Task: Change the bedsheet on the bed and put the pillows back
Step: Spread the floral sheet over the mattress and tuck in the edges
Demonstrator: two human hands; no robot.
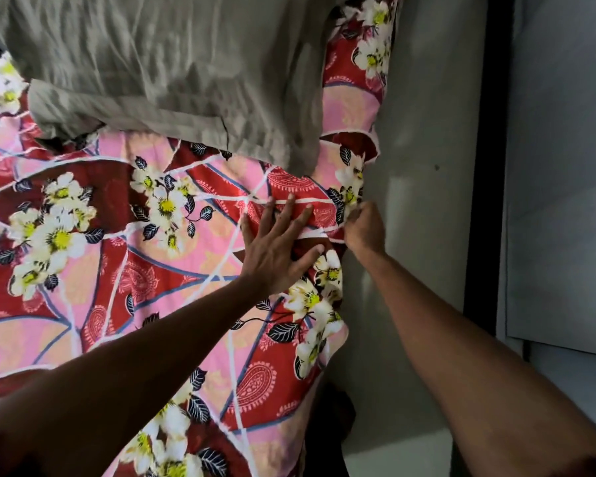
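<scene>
A red and pink bedsheet with white flowers covers the bed. Grey pillows lie across its far end. My left hand presses flat on the sheet near the bed's right edge, fingers spread. Just to its right, my right hand is curled into a fist and grips the sheet's edge where it meets the wall.
A pale wall runs close along the bed's right side. Beyond it stands a dark vertical strip and a light grey panel. A dark gap shows between the bed and the wall at the bottom.
</scene>
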